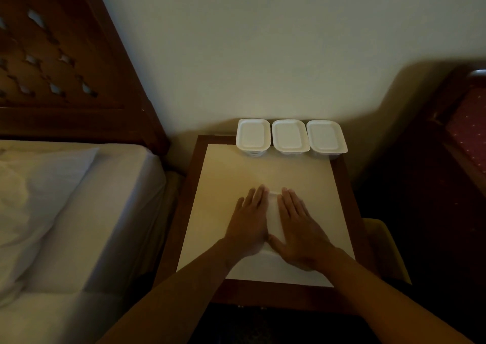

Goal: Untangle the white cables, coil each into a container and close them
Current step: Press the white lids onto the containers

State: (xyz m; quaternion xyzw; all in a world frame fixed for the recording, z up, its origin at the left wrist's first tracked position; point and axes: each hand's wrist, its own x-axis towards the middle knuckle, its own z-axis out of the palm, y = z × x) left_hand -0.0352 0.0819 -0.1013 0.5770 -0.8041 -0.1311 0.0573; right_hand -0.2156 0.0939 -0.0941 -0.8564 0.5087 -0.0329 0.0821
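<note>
So both my hands are flat on a white container [274, 215] sitting low in the middle of the frame, on the cream tabletop [236, 175]. My left hand [249, 220] covers its left side and my right hand [298, 225] covers its right, fingers straight and close together, palms down on the lid. Not gripping anything, just pressing. The thumbs nearly meet at the near end, and only a strip of white lid shows between the two hands. Can't tell what's inside, the lid and my hands hide it.

Up at the far edge of the tabletop, right against the wall [263, 41], there's a row of three more white containers with their lids on: the left one [253, 136], the middle one [289, 136] and the right one [326, 137]. They sit side by side, rims just about touching, well apart from the one under my hands.

The tabletop has a dark wooden border. On the left of the frame is the bed [79, 238] with a white pillow [39, 180], and the carved wooden headboard [52, 54] fills the upper left. At the right edge there's a dark chair with a reddish seat [468, 128]. The lighting's pretty dim overall.
</note>
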